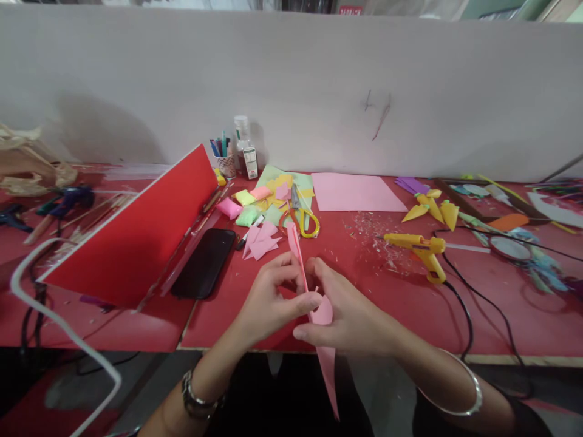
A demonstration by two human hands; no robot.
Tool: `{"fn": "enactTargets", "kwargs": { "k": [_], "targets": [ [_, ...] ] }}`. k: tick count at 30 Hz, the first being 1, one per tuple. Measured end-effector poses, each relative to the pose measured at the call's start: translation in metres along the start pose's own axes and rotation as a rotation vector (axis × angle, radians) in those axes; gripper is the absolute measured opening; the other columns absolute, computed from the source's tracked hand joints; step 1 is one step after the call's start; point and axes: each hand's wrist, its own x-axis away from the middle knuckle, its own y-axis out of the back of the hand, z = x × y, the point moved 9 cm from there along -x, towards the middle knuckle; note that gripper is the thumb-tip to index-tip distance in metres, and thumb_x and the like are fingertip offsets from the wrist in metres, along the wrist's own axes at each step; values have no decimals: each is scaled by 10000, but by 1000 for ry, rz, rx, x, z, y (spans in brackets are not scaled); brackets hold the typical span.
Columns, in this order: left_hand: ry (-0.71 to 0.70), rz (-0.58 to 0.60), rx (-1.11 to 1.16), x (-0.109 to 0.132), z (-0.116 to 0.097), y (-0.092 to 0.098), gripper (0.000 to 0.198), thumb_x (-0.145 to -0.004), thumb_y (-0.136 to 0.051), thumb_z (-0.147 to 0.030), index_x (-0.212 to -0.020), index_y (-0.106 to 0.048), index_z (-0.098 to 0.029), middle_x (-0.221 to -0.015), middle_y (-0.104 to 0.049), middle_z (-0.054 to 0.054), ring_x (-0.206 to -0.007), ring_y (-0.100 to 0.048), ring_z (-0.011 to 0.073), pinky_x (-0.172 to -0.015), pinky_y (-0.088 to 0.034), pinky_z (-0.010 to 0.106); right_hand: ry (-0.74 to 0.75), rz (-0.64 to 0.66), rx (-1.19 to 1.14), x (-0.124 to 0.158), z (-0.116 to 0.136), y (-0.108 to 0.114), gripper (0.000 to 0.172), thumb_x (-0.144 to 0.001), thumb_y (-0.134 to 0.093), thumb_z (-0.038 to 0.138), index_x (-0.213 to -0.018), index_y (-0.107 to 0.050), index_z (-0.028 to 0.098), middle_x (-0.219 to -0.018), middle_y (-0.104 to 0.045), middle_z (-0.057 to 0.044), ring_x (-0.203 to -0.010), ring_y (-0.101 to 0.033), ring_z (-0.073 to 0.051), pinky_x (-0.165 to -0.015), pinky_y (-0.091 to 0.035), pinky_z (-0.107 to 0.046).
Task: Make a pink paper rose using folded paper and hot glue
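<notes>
A strip of pink paper is held between my two hands over the table's front edge, one end pointing away from me and a pointed end hanging down. My left hand grips it from the left, thumb across its near face. On the other side my right hand has its fingers and thumb closed on the same sheet, which curls between them. Just beyond the fingers lie scissors with yellow handles, and cut pink pieces are to the left of them.
A yellow glue gun with a black cord lies at right. A black phone and a leaning red board are at left. Behind are a pink sheet, a clear bottle, a pen cup and yellow paper cones.
</notes>
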Motion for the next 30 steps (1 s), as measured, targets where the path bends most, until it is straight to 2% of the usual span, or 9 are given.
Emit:
{"fn": "enactTargets", "kwargs": {
  "k": [6,13,21,30],
  "targets": [
    [-32,-8,82,1,-4,1,354,-671,-593,-480,-541,-570,-151,-667,-515,5,-606,-475,109,-529,-397,206,47,46,-137,-1,7,0,263,-682,-598,284,-799,-389,174,-781,-450,10,-684,-439,-100,-602,-398,-254],
    [-2,16,57,0,-1,1,428,-647,-601,-509,-461,-471,-147,-579,-464,-3,-576,-454,120,-522,-356,228,54,91,-226,-1,5,-3,282,-658,-623,264,-816,-407,175,-801,-455,7,-703,-445,-106,-637,-404,-261],
    [3,0,41,-1,-1,1,410,-677,-592,-273,-479,-247,-175,-554,-319,-51,-520,-323,83,-475,-264,203,155,95,-271,-5,1,-1,174,-746,-538,282,-800,-402,188,-722,-427,24,-637,-409,-90,-758,-403,-301],
    [6,27,108,-2,1,2,361,-684,-571,-295,-492,-290,-173,-569,-346,-48,-530,-343,83,-493,-284,206,144,108,-317,-9,-3,-3,235,-741,-552,371,-773,-405,190,-740,-441,11,-661,-419,-95,-758,-420,-302]
  ]
}}
